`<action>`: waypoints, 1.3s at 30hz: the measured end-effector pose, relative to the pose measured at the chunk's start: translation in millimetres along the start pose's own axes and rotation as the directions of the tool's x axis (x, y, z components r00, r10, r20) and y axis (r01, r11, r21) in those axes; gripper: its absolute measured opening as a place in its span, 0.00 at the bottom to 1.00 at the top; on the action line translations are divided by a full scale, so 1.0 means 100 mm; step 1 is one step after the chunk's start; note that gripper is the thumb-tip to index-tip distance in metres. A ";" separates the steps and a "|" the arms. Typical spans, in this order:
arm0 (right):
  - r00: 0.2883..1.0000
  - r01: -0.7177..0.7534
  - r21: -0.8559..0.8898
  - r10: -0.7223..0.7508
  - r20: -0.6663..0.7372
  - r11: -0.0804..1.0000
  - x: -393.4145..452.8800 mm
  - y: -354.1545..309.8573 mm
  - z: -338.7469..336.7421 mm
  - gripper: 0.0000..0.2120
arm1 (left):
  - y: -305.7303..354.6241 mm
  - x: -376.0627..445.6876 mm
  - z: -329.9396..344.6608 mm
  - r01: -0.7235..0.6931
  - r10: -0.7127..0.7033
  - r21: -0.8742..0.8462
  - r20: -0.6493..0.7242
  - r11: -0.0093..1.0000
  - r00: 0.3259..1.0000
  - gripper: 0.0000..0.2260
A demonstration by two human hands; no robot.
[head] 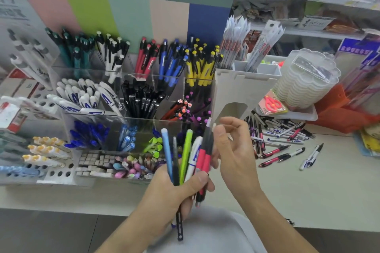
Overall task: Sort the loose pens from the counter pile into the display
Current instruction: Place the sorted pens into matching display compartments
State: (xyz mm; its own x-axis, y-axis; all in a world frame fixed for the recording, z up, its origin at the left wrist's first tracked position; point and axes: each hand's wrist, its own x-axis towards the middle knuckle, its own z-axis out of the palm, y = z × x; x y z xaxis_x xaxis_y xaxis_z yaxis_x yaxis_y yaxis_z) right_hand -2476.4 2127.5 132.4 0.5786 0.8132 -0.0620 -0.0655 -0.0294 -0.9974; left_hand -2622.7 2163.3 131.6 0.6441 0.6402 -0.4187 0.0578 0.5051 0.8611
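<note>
My left hand grips a bunch of several mixed pens: blue, black, lime green, white and red-black ones, tips fanned upward. My right hand is beside the bunch, its fingers curled and its thumb and fingertips pinching the top of the red-black pen. Behind the hands stands the clear acrylic pen display with tiered compartments sorted by colour and type. The loose pen pile lies on the pale counter to the right.
A grey stand with packaged pens sits right of the display. A stack of clear plastic containers and red scissors are behind the pile. A perforated pen rack is at the left. Shelves fill the back right.
</note>
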 end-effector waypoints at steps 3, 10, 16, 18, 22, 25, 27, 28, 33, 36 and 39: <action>0.992 0.040 -0.086 -0.029 0.123 0.995 -0.07 0.01 -0.03 0.13 | 0.03 0.03 -0.05 -0.081 0.064 -0.097 -0.164 0.992 0.984 0.07; 0.960 -0.036 -0.124 0.069 0.272 0.992 -0.11 -0.05 0.11 0.12 | 0.14 0.01 -0.11 -0.120 0.138 0.120 -0.162 0.986 0.977 0.09; 0.978 -0.120 0.041 0.111 0.174 0.992 -0.09 -0.12 0.18 0.13 | 0.21 -0.01 -0.30 -0.176 0.209 0.147 -0.254 0.973 0.944 0.13; 0.951 -0.169 0.028 0.156 0.266 0.985 -0.04 -0.20 0.14 0.13 | 0.21 0.02 -0.42 -0.249 0.270 0.106 -0.326 0.963 0.906 0.21; 0.676 -0.128 -0.420 0.389 0.626 0.899 0.01 -0.29 0.12 0.10 | 0.27 0.10 -0.59 -0.353 0.374 0.124 -0.314 0.927 0.872 0.22; 0.659 -0.117 -0.459 0.414 0.628 0.881 0.12 -0.35 0.14 0.09 | 0.29 0.12 -0.59 -0.412 0.447 0.173 -0.331 0.895 0.831 0.14; 0.725 -0.162 -0.364 0.361 0.587 0.917 0.23 -0.40 0.12 0.07 | 0.28 0.14 -0.59 -0.456 0.455 0.104 -0.420 0.884 0.786 0.10; 0.779 -0.192 -0.275 0.316 0.541 0.942 0.25 -0.43 0.13 0.09 | 0.29 0.16 -0.59 -0.474 0.438 0.048 -0.473 0.879 0.764 0.09; 0.918 -0.187 0.035 0.162 0.363 0.982 0.20 -0.49 0.46 0.12 | 0.35 0.22 -0.50 -0.522 0.385 -0.090 -0.571 0.848 0.725 0.09; 0.958 0.067 -0.126 -0.028 0.286 0.990 0.35 -0.67 0.52 0.05 | 0.43 0.22 -0.57 -0.509 0.329 -0.148 -0.606 0.848 0.724 0.09; 0.905 0.425 -0.293 -0.390 0.173 0.857 0.69 -0.96 0.52 0.01 | 0.46 0.20 -0.72 -0.487 0.317 -0.179 -0.562 0.855 0.764 0.06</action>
State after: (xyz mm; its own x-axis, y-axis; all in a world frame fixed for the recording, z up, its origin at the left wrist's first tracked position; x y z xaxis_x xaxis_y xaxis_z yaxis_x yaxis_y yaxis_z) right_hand -2472.4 2216.7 226.1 0.4083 0.8475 0.3390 0.4276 0.1505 -0.8913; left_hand -2662.0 2240.8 142.0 0.0814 0.9746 -0.2086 -0.4012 0.2236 0.8883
